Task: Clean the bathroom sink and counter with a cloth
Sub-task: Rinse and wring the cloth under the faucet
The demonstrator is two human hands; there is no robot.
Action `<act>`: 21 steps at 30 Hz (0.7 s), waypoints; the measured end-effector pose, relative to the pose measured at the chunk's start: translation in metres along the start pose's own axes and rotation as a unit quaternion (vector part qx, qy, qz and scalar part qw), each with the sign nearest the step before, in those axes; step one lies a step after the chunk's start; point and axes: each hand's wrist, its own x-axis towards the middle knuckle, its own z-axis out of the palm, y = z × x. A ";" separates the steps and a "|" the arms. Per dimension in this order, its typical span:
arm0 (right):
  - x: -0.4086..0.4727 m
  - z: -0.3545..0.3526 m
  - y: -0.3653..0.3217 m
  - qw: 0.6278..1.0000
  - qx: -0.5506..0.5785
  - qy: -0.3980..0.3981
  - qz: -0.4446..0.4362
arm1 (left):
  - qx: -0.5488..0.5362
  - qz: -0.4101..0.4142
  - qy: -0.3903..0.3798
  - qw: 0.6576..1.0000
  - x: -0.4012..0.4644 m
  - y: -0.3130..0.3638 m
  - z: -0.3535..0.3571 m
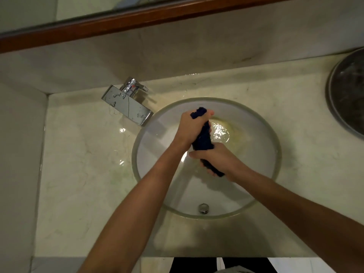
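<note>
Dark blue cloth [202, 139], twisted roll, over glass basin [149, 123]: long axis rear-to-front; left hand [192, 127] clenches rear end, right hand [218, 160] clenches front end.

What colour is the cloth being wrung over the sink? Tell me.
Dark navy blue cloth, plain, seen best in the head view.
</note>
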 end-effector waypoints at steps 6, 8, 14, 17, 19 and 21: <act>0.056 0.030 0.033 0.989 -0.085 0.120 0.030 | 0.273 -0.023 0.080 0.958 0.038 -0.049 0.010; 0.062 0.039 0.036 0.983 -0.112 0.145 0.031 | 0.325 -0.045 0.093 0.940 0.043 -0.055 0.009; 0.066 0.047 0.037 0.968 -0.175 0.179 -0.001 | 0.360 -0.047 0.101 0.926 0.049 -0.061 0.004; 0.065 0.048 0.040 0.966 -0.188 0.180 -0.004 | 0.360 -0.052 0.105 0.926 0.047 -0.064 0.004; 0.066 0.048 0.042 0.964 -0.193 0.182 -0.008 | 0.360 -0.054 0.109 0.925 0.046 -0.064 0.004; 0.066 0.049 0.044 0.963 -0.199 0.180 -0.013 | 0.358 -0.059 0.116 0.925 0.045 -0.064 0.004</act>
